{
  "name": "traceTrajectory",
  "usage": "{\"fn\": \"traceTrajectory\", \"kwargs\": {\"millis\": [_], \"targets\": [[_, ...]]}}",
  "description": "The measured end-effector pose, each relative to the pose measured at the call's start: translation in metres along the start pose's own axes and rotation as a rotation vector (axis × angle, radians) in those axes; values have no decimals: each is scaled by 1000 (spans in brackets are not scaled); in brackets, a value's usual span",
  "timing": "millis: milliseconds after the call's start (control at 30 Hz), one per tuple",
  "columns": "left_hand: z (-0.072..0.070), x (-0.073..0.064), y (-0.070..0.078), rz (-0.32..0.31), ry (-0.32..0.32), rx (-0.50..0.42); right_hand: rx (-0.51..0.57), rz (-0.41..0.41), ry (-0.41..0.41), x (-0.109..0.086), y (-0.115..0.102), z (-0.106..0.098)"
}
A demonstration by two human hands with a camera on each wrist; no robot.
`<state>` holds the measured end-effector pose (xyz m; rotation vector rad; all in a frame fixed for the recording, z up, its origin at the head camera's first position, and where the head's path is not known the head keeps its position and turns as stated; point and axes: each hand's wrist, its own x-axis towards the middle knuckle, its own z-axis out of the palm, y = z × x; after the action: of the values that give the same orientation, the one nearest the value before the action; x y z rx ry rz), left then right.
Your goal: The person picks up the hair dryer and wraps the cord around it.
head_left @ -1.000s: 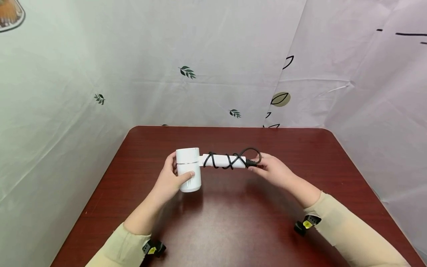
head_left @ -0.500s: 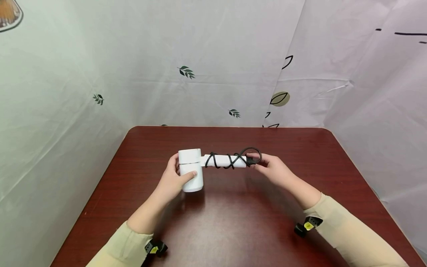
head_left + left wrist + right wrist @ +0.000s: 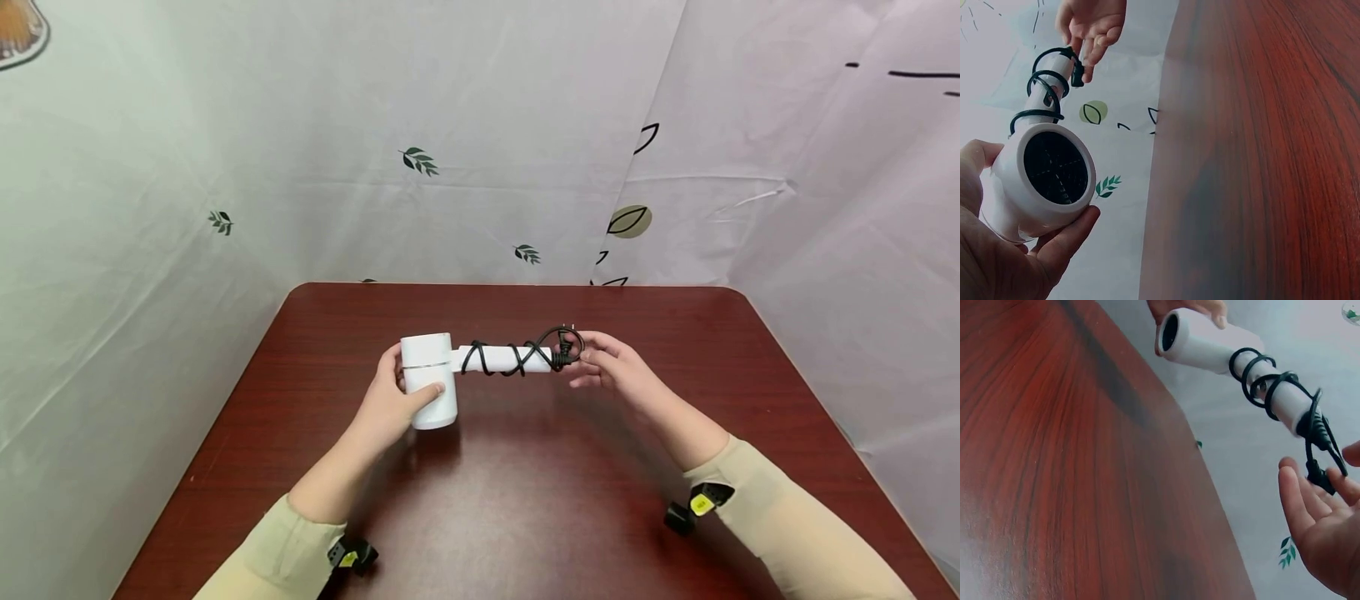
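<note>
A white hair dryer [image 3: 429, 375] is held above the table, its barrel upright and its handle [image 3: 506, 359] pointing right. My left hand [image 3: 386, 410] grips the barrel, thumb across the near side. The dark grille [image 3: 1055, 167] at one end of the barrel shows in the left wrist view. A black power cord [image 3: 1279, 381] winds around the handle. At the handle's end my right hand [image 3: 618, 367] pinches the cord's loose end between thumb and forefinger, the other fingers extended. The black plug [image 3: 1319, 477] hangs at these fingers in the right wrist view.
The dark red wooden table [image 3: 495, 517] lies beneath both hands, with rounded far corners. A pale cloth backdrop [image 3: 487, 100] with leaf prints stands behind it and along both sides.
My right hand has turned and its fingers have shifted on the cord; the plug's prongs now show above the loop. The hair dryer and left hand have moved slightly right.
</note>
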<state>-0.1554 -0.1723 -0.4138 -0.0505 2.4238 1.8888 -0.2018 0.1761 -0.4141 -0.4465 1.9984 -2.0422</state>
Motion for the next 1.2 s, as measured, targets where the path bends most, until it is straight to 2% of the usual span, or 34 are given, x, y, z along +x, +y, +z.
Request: {"fn": "traceTrajectory", "kwargs": {"millis": [233,433,567,767,967,1200], "targets": [[3,3,-1,12,0,43,-21,46,75,1,1,6],[5,6,-1,-3,9,94,36,66,132,5,0,9],[7,10,-1,-11,1,94,106,87,178,7,0,9],[10,15,0,-22,-8,90,160,109,207,8,1,6],[11,17,1,-28,-21,124,222,142,240,12,3,3],[14,20,2,-26,-46,157,246,161,255,14,6,-3]]}}
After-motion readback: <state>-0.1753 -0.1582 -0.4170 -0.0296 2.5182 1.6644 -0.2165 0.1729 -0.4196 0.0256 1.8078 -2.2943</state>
